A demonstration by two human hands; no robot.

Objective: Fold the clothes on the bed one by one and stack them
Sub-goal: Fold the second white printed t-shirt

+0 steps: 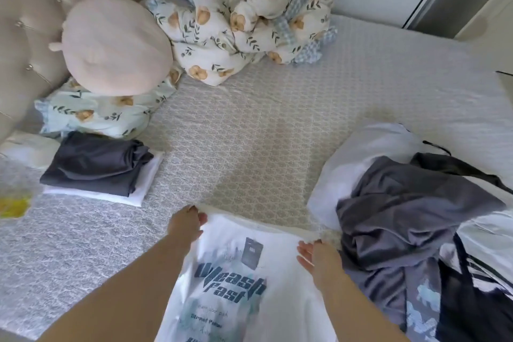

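At 6 o'clock we see a white printed T-shirt [280, 272] spread flat; folded stack [97, 169] at 9, unfolded pile [410, 203] at 4.

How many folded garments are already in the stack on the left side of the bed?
2: a dark grey garment lies on top and a white garment under it, beside the floral pillow. More could be hidden between them.
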